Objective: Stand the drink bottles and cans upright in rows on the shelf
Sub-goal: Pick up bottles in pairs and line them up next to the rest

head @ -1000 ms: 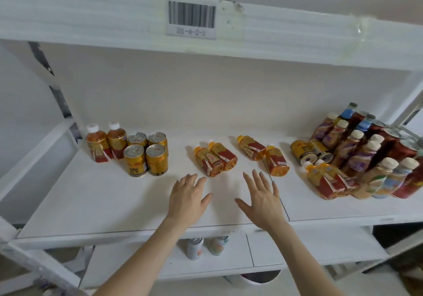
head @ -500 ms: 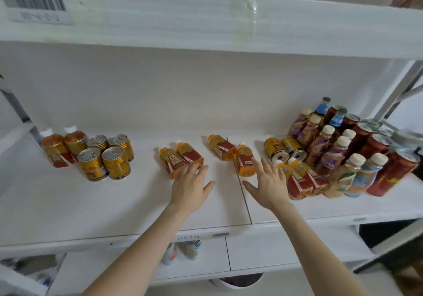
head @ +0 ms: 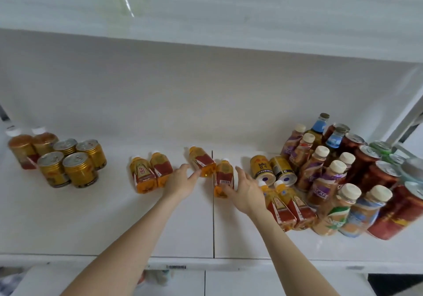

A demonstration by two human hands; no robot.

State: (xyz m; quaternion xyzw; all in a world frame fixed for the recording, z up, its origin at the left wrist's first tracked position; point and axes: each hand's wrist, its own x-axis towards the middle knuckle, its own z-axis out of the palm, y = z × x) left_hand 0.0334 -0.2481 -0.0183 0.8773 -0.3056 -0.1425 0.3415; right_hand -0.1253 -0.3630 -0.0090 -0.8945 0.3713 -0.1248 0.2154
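While splayed, left hand point(head: 180, 181) touches rear bottle point(head: 201, 160); right hand point(head: 246, 191) nearer bottle point(head: 223, 174).

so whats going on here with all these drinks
A person is tidying drinks on a white shelf. The left hand touches a small amber plastic bottle lying on its side. The right hand is spread against a second amber bottle lying beside it. Neither bottle is lifted yet. Four gold metal cans stand upright at the left.
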